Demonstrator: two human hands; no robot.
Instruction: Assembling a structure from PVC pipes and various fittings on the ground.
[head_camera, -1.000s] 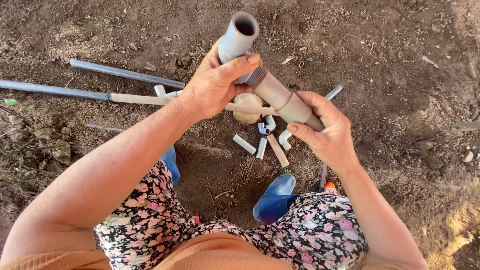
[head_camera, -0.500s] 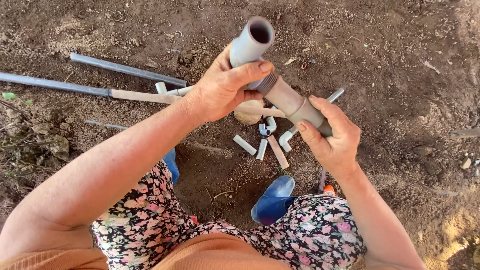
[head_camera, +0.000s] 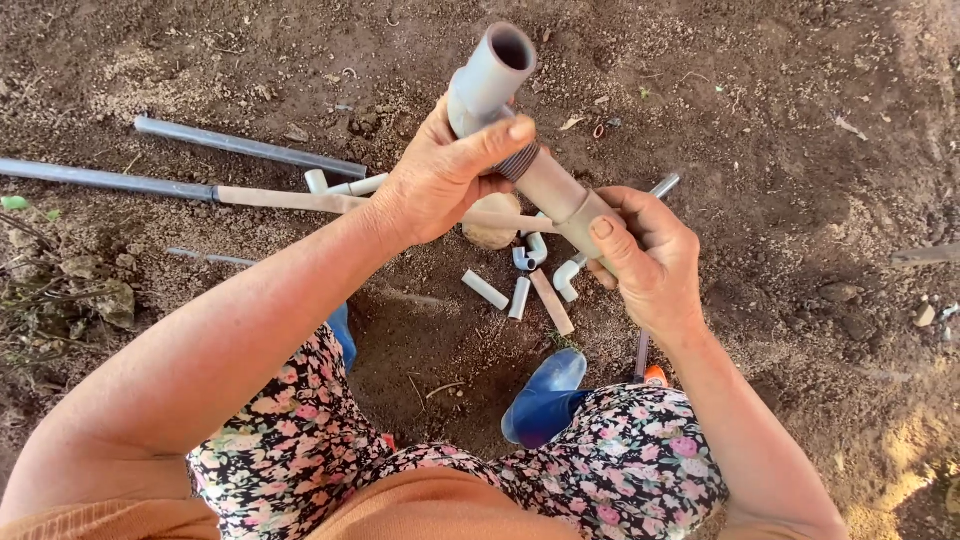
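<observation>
My left hand (head_camera: 440, 180) wrapped round a grey pipe fitting (head_camera: 490, 75) with an open mouth, my right hand (head_camera: 650, 255) gripping the tan threaded pipe (head_camera: 560, 195) it joins, both raised above the soil (head_camera: 780, 120), short pipe offcuts (head_camera: 520, 290) below

We stand on bare brown soil (head_camera: 800, 150). On it lie two long grey pipes (head_camera: 250, 148), a pale stick (head_camera: 290, 199), short white pipe pieces (head_camera: 485, 289) and elbow fittings (head_camera: 566, 279), a rounded stone (head_camera: 490, 235), and dry clods (head_camera: 100, 300) at left.
</observation>
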